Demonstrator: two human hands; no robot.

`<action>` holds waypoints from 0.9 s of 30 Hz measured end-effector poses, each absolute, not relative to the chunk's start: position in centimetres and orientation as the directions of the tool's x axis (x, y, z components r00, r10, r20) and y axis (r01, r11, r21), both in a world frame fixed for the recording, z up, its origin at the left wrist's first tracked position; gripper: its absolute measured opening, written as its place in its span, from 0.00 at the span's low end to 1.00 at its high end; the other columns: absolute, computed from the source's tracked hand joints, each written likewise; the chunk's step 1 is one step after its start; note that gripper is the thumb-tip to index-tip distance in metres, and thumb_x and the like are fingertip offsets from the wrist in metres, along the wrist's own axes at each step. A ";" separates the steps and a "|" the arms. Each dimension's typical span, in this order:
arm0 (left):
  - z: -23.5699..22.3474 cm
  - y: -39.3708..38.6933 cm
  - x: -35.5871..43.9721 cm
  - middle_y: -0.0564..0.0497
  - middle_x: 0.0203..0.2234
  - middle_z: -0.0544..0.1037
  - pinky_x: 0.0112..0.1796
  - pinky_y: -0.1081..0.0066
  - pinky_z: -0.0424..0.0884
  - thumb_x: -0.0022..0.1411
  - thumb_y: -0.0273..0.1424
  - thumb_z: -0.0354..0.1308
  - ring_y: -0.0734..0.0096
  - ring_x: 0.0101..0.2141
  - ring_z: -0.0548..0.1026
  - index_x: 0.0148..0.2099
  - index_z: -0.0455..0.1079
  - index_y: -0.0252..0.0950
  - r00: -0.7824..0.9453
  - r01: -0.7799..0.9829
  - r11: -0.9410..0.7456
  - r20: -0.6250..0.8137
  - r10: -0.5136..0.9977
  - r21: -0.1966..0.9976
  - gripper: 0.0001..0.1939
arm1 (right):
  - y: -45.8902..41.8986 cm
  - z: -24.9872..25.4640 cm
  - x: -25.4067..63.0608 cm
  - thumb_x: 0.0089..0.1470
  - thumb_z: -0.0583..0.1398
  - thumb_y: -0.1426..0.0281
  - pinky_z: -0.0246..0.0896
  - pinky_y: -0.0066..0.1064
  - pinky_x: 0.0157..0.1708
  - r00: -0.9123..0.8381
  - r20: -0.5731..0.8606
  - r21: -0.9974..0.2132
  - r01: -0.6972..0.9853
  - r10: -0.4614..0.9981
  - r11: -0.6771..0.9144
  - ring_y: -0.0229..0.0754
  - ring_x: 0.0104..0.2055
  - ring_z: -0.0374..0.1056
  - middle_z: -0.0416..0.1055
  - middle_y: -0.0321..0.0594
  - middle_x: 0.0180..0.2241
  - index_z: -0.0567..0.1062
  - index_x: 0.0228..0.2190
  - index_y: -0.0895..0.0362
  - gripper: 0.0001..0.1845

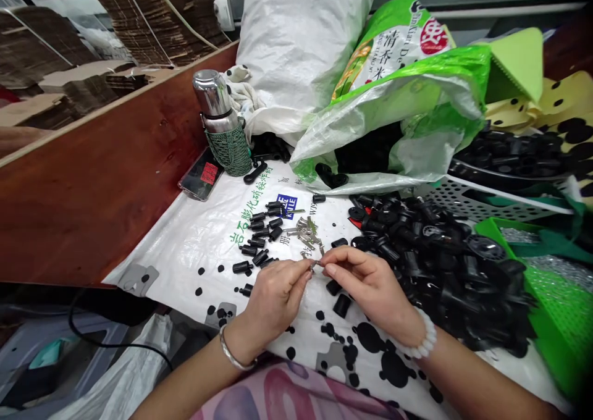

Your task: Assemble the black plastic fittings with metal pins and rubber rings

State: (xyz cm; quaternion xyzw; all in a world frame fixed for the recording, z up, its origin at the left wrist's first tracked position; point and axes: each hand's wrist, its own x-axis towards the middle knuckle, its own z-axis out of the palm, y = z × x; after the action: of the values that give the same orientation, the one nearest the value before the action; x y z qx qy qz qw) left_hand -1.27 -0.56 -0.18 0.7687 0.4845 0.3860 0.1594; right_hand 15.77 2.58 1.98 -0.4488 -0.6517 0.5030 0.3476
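Head view: small metal piece [315,263] between both hands [277,291].

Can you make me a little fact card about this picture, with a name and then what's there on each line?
Left hand: left hand pinching a tiny piece, too small to make out
Right hand: right hand with fingertips at the same piece, grip unclear
Just beyond: thin metal pieces
Left of those: short black cylinders
Right side: heap of black parts
Underneath: white printed sheet
Back left: flask in a green woven cover
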 end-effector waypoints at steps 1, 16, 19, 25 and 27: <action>-0.2 -0.6 -1.2 0.46 0.32 0.78 0.33 0.68 0.71 0.62 0.25 0.50 0.68 0.31 0.75 0.45 0.68 0.33 0.241 0.623 -0.475 0.426 0.872 0.621 0.10 | 2.5 1.8 16.0 0.52 0.58 0.67 0.65 0.30 0.32 -0.349 0.028 -0.958 0.260 0.937 0.125 0.38 0.31 0.68 0.72 0.40 0.30 0.73 0.32 0.58 0.08; 0.9 0.4 0.5 0.49 0.27 0.75 0.31 0.71 0.68 0.63 0.27 0.47 0.70 0.29 0.72 0.40 0.70 0.35 0.462 0.632 -0.508 0.243 0.853 0.585 0.10 | 2.2 2.6 18.8 0.56 0.52 0.74 0.63 0.29 0.32 -0.540 0.282 -0.750 0.392 0.794 0.533 0.38 0.32 0.67 0.70 0.40 0.29 0.73 0.35 0.57 0.09; 1.6 1.2 1.0 0.49 0.26 0.75 0.31 0.71 0.67 0.64 0.28 0.47 0.70 0.28 0.72 0.41 0.69 0.36 0.525 0.618 -0.566 0.249 0.814 0.546 0.10 | 2.3 2.8 19.6 0.56 0.52 0.74 0.63 0.29 0.30 -0.513 0.321 -0.725 0.408 0.796 0.555 0.37 0.30 0.66 0.70 0.40 0.28 0.73 0.35 0.57 0.10; 3.6 5.9 1.9 0.49 0.30 0.77 0.35 0.70 0.69 0.62 0.32 0.50 0.69 0.32 0.74 0.42 0.70 0.36 0.637 0.616 -0.621 0.157 0.755 0.485 0.10 | 2.8 4.6 22.4 0.55 0.55 0.73 0.62 0.28 0.31 -0.314 0.440 -0.643 0.544 0.841 0.539 0.37 0.30 0.67 0.70 0.39 0.29 0.73 0.33 0.57 0.07; 4.0 8.3 2.9 0.48 0.33 0.76 0.37 0.69 0.69 0.62 0.34 0.50 0.67 0.34 0.74 0.43 0.70 0.35 0.597 0.658 -0.604 0.177 0.782 0.450 0.11 | 3.1 5.1 23.4 0.54 0.56 0.73 0.62 0.28 0.31 -0.201 0.498 -0.622 0.595 0.844 0.509 0.37 0.30 0.67 0.70 0.38 0.29 0.73 0.33 0.56 0.05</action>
State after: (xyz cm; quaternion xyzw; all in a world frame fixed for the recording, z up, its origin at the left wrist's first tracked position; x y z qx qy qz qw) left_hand 2.89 8.33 3.95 0.8770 0.4105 0.1812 0.1720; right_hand 23.37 3.12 5.12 -0.4728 -0.7606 0.1482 0.4196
